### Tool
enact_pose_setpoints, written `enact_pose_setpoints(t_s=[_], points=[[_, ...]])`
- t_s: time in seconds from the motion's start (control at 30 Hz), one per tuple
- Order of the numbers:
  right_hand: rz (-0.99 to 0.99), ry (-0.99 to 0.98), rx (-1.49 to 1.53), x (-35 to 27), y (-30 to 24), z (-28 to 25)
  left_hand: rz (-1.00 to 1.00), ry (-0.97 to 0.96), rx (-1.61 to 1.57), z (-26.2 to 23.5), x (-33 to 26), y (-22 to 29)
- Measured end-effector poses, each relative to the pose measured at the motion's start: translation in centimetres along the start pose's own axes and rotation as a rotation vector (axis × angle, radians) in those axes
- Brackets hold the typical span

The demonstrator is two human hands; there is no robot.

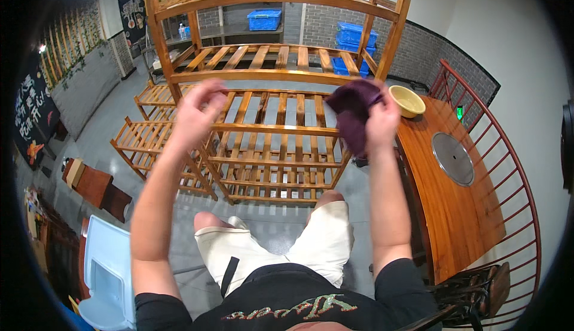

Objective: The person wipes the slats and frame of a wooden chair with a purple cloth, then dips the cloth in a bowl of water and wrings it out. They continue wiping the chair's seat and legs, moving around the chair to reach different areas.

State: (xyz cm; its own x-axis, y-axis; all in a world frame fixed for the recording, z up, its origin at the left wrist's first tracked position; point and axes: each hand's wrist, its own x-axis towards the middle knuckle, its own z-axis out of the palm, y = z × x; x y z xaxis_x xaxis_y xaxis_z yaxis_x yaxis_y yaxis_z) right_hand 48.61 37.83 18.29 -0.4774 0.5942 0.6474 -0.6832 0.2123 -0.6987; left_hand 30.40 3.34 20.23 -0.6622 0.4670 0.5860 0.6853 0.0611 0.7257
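A dark purple cloth [351, 114] hangs bunched from my right hand [383, 123], whose fingers are closed on it. The cloth is in front of the right side of a slatted wooden shelf rack [281, 75]. My left hand [200, 113] is raised by the rack's left post, with nothing visible in it. Its fingers are a little curled and apart, somewhat blurred; I cannot tell whether they touch the wood. Several slatted tiers make up the rack, which stands upright right before me.
Right of the rack is a wooden table [445, 211] with a yellow bowl [407, 101] and a round metal plate [452, 159]. A red railing [508, 136] runs beyond it. Lower slatted racks [140, 142] stand left, a light blue plastic chair [107, 271] nearer. Blue bins [264, 20] sit behind.
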Motion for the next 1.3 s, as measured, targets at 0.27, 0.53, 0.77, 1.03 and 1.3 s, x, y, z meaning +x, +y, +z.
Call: enact_pose_setpoints(t_s=[0.27, 0.53, 0.77, 1.03, 1.3], points=[[-0.285, 0.275, 0.071, 25.3, -5.1, -5.0, 0.399, 0.824, 0.605, -25.4, 19.4, -8.3], [0.464, 0.198, -0.124, 33.1, -3.1, -3.7, -0.235, 0.261, -0.105, -28.7, 27.3, -13.3], [0.932, 0.193, -0.381, 38.3, -5.5, -1.5, -0.697, -0.218, -0.505, -26.6, 34.6, -9.8], [1.196, -0.011, -0.683, 43.6, -6.3, -0.6, -1.035, -0.360, -0.458, -25.4, 39.5, -6.7], [1.186, -0.110, -0.816, 43.7, -4.3, -2.2, -1.092, -0.302, -0.449, -23.7, 41.3, -5.9]])
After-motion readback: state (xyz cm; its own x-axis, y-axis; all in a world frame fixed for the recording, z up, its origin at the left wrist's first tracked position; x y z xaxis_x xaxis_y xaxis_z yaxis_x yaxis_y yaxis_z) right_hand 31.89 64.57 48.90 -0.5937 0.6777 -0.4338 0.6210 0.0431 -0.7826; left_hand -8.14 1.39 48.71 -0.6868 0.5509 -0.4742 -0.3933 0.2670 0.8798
